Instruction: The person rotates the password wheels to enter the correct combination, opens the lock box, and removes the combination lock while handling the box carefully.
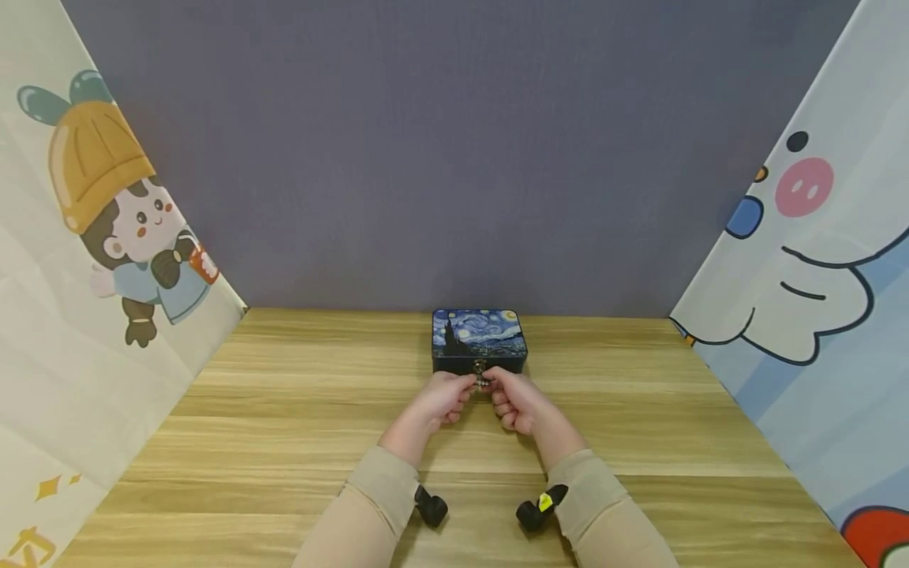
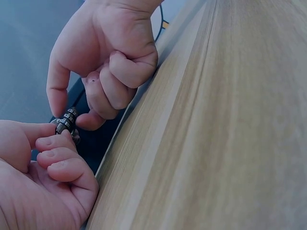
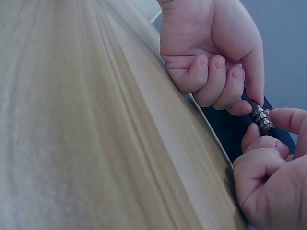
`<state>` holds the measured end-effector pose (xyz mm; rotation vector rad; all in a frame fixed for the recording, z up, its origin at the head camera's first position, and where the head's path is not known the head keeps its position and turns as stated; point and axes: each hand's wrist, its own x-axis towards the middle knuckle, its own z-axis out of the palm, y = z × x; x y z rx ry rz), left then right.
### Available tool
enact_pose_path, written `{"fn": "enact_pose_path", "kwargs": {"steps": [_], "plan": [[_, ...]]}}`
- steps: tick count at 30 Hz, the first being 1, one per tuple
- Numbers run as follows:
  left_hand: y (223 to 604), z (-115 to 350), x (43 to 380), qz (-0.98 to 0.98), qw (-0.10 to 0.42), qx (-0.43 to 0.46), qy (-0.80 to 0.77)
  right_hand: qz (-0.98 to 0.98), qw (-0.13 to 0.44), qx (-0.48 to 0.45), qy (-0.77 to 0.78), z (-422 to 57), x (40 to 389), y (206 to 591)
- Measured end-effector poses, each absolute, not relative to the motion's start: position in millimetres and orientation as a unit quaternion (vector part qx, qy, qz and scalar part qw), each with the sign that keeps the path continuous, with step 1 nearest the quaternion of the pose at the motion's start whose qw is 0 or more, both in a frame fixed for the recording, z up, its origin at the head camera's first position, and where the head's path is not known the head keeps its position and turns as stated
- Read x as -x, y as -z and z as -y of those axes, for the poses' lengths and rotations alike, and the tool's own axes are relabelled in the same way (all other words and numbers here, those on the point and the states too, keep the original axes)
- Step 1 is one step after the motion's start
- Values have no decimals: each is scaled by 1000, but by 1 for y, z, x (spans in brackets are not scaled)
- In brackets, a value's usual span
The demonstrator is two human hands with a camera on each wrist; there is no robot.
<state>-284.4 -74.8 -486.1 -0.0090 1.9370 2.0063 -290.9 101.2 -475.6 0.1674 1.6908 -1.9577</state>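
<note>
A small hinged box (image 1: 480, 334) with a starry night-sky painting on its lid stands closed at the back of the table. At the metal clasp (image 1: 479, 366) on its front is a small combination padlock (image 3: 260, 117) with a row of number dials. My left hand (image 1: 443, 399) pinches one end of the padlock between thumb and index finger, the other fingers curled in. From the other side my right hand (image 1: 522, 404) holds the dial end, thumb and index finger on opposite sides of it. The digits on the dials are too small to read.
The wood-grain table (image 1: 319, 473) reaches back to a grey wall panel (image 1: 454, 158) right behind the box. Cartoon-printed curtains flank it on the left (image 1: 43, 315) and the right (image 1: 852, 331). Black wrist cameras jut inward from both sleeves.
</note>
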Motion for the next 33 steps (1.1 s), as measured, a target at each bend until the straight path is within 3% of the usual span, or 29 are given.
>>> {"fn": "enact_pose_path", "kwargs": {"steps": [33], "plan": [[487,74,284,-682,178,2,-709,-628,259,-56,732,-98,291,480]]}}
